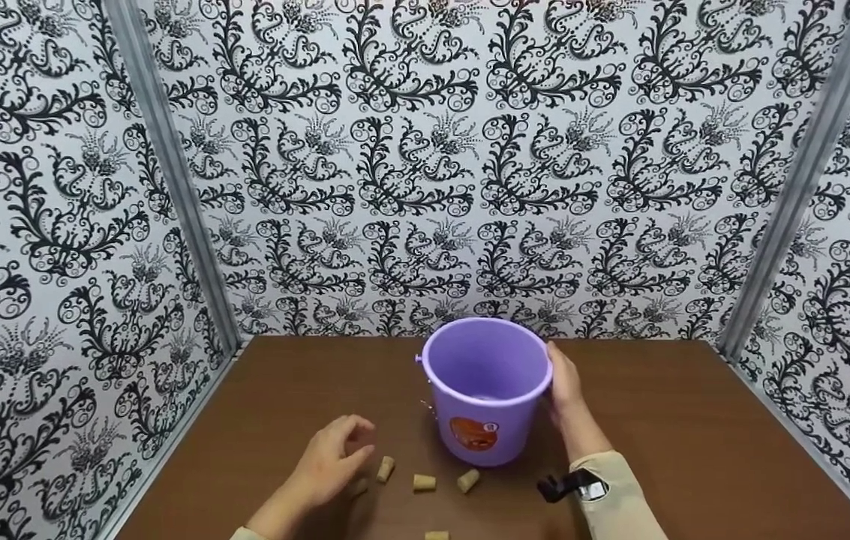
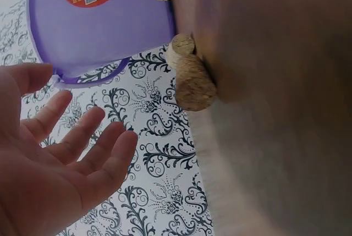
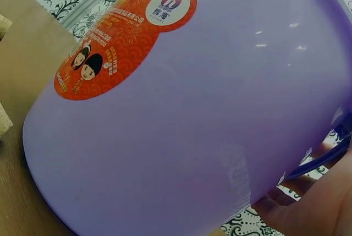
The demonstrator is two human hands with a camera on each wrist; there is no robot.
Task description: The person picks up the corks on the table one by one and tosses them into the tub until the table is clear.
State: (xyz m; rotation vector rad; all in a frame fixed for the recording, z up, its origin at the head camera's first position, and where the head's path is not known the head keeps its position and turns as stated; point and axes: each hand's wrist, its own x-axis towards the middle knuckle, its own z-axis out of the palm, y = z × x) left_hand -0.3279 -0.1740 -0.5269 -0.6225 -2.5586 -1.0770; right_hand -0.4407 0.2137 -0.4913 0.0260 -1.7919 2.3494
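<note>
Left hand (image 1: pixel 331 461), empty, fingers loosely spread, hovers beside small tan tapered cork stoppers (image 1: pixel 425 483); right hand (image 1: pixel 566 384) grips the round purple plastic bucket (image 1: pixel 492 415) at its left, a firm hold probably best for steadying it.

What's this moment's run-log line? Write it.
left hand: empty, near corks | right hand: holds purple bucket | bucket: mouth up | corks: on table, outside bucket
</note>
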